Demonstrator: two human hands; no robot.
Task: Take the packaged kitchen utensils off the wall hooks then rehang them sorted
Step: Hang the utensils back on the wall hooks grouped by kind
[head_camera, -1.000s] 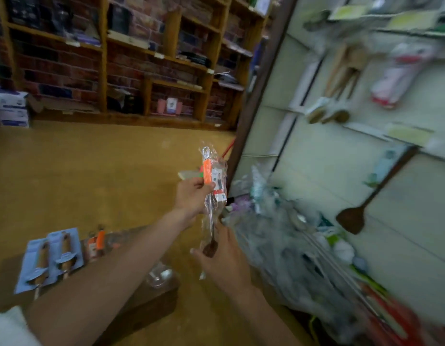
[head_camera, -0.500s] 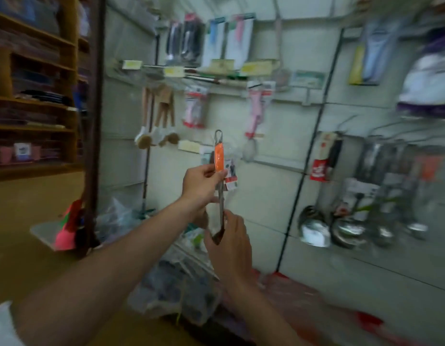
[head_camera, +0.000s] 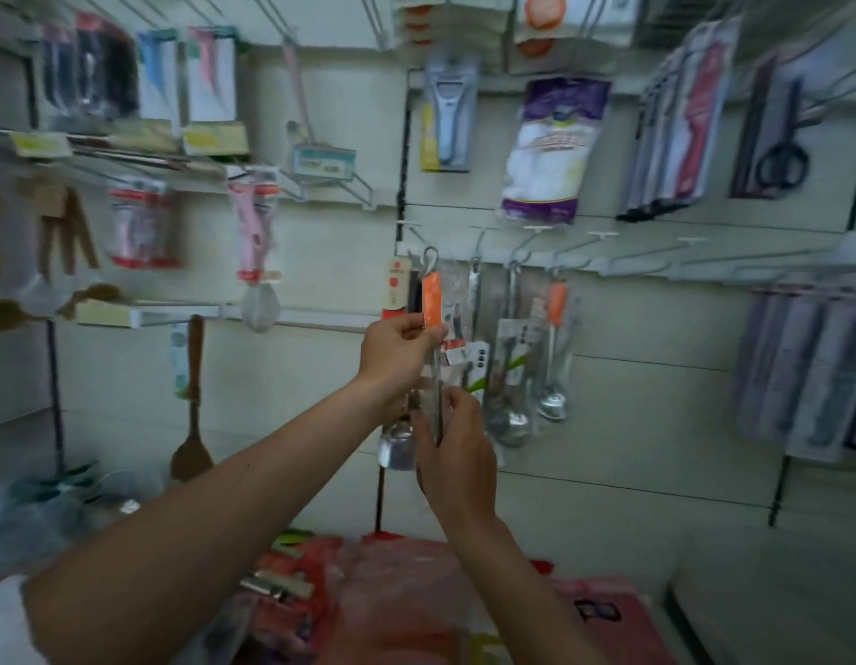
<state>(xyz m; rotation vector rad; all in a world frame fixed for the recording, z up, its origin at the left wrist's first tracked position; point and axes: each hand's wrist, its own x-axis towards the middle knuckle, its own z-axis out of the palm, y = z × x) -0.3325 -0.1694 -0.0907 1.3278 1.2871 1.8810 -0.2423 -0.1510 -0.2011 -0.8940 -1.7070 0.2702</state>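
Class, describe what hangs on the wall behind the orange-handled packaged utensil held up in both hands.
Behind the orange-handled utensil hang a red-and-cream card and packaged steel ladles on wall hooks. The left hand, right hand and the utensil itself cover their middles.

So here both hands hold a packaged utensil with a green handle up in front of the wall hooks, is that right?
Not quite: the handle is orange, not green. The head view shows the left hand pinching the packaged utensil at its orange handle and the right hand holding its lower part, up in front of the wall hooks.
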